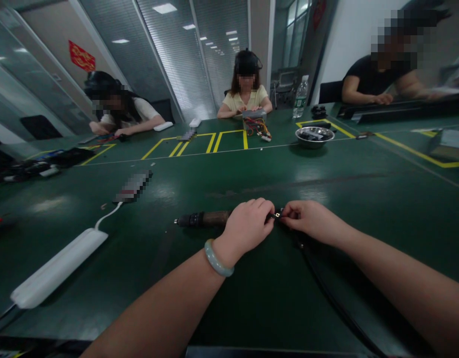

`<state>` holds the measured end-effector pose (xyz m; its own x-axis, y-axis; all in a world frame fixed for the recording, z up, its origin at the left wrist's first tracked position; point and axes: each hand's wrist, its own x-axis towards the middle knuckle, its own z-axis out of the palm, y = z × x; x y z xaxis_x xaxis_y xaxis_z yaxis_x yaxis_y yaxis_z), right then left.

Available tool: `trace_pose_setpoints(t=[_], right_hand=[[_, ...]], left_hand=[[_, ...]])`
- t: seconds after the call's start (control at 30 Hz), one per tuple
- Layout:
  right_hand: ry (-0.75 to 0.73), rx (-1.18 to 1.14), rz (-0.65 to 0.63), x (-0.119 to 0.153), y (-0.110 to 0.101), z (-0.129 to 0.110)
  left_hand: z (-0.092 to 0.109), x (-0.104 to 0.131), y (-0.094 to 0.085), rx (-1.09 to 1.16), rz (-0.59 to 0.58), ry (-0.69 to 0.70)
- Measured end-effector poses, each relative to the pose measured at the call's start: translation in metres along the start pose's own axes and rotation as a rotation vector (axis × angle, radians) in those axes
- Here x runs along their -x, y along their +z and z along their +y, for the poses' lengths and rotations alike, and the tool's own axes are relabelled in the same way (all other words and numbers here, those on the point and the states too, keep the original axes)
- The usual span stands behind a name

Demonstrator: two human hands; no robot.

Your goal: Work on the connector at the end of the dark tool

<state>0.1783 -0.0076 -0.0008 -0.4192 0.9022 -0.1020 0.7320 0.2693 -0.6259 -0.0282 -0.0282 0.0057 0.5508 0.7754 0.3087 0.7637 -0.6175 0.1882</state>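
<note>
Both hands meet over the green table. My left hand (pixel 251 221), with a pale green bangle (pixel 218 259) on its wrist, pinches one side of a small black part (pixel 277 215) that has a shiny gold-coloured spot. The other side is pinched between the fingertips of my right hand (pixel 313 220). Fingers cover most of this part, so its kind cannot be made out. An electric screwdriver (pixel 205 219) lies flat behind my left hand, its bit pointing left and its rear end hidden. A black cable (pixel 328 288) runs from beneath the hands toward the bottom right.
To the left lies a white power strip (pixel 61 268), with a white cord leading to a phone (pixel 133 186). Farther back stand a metal bowl (pixel 315 137) of dark parts and a water bottle (pixel 300 98). Three people work across the table (pixel 214 171), one handling a wired grey box (pixel 254 118).
</note>
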Motion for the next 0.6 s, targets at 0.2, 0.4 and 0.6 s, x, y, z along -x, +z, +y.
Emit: trace_pose_setpoints(t=[0.2, 0.4, 0.6], right_hand=[[-0.047, 0.048, 0.009, 0.005, -0.001, -0.012], [-0.029, 0.049, -0.023, 0.007, -0.002, -0.016], [-0.024, 0.044, -0.015, 0.007, 0.000, -0.015]], left_hand=[[-0.001, 0.000, -0.001, -0.002, -0.011, 0.032], [-0.002, 0.002, -0.001, 0.006, -0.016, 0.054], [-0.002, 0.001, -0.001, 0.006, -0.030, 0.063]])
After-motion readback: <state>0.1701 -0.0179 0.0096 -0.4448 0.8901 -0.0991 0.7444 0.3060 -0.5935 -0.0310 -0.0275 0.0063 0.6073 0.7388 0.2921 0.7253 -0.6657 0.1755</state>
